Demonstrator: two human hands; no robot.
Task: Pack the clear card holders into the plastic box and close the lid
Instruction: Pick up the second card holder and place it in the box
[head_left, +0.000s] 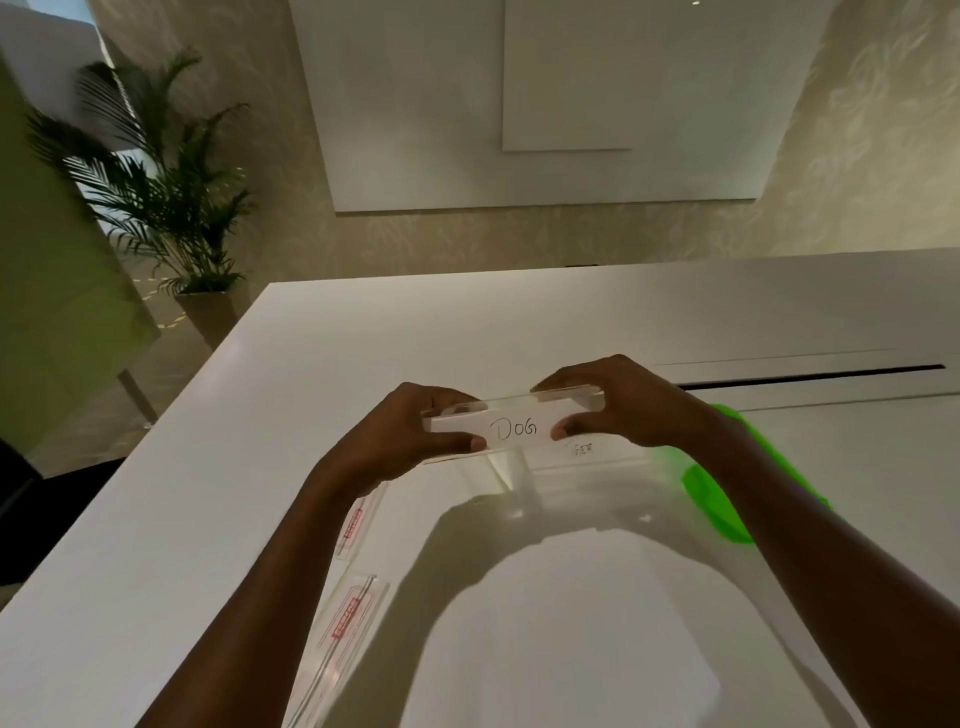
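Table (363, 332): a broad white surface that fills the lower half of the view; everything else here is placed relative to the plastic box standing on it.

Plastic box (358, 618): a large clear tub directly below the camera, open at the top, its near-invisible walls traced mainly by red-printed labels on its left side. Its inside looks mostly bare toward the near end.

Lid (727, 499): bright green, lying on the table just beside the box's right wall, partly hidden behind the right forearm. It is off the box.

Left hand (415, 431): above the box's far end, fingers and thumb pinching the left end of a card holder.

Right hand (623, 405): above the box's far end, pinching the right end of the same holder.

Held card holder (511, 428): clear, with a white card reading "DOG", held level between both hands over the far end of the box.

Second card holder (579, 449): just below and to the right of the held one, at the box's far wall, with a card that seems to read "TIGER"; whether it rests fully inside the box I cannot tell.

Step in hand: packing, with one holder poised for placing.

Next move: probably lowering the held holder straight down beside the second one and keeping it level, then releasing both pinches. The lid comes later.
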